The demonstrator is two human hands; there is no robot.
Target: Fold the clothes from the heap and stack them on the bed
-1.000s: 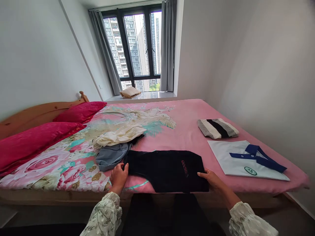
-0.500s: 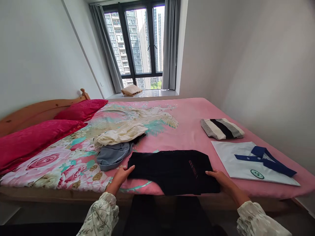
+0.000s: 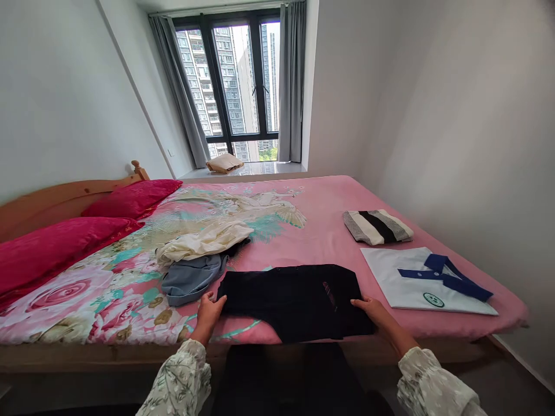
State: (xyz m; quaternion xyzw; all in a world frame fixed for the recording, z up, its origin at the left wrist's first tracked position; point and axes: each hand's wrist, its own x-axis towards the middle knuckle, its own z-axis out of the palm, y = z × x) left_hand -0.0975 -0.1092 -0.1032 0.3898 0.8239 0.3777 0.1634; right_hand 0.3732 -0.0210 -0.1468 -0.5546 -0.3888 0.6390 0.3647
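Note:
A folded black garment (image 3: 295, 303) lies flat along the bed's front edge, with a small reddish print near its right end. Its exact kind does not show. At its left end, my left hand (image 3: 208, 315) pinches the edge between thumb and fingers. My right hand (image 3: 372, 312) grips the opposite end, thumb on top and fingers hidden beneath. Just beyond my left hand is a loose heap with a cream cloth (image 3: 203, 242) over a grey-blue cloth (image 3: 193, 280). To the right of my right hand sits a folded white polo shirt (image 3: 407, 283) with a navy collar and green badge.
A folded striped garment (image 3: 377, 226) lies behind the polo shirt on the pink flowered bedspread (image 3: 321, 202). Red pillows (image 3: 56, 242) rest against the wooden headboard (image 3: 65, 193). A beige cushion-like bundle (image 3: 224, 163) sits on the window ledge.
The whole view has shifted slightly, so the bed and clothes appear a little further left. Both hands keep their hold on the black garment, which lies in the same place.

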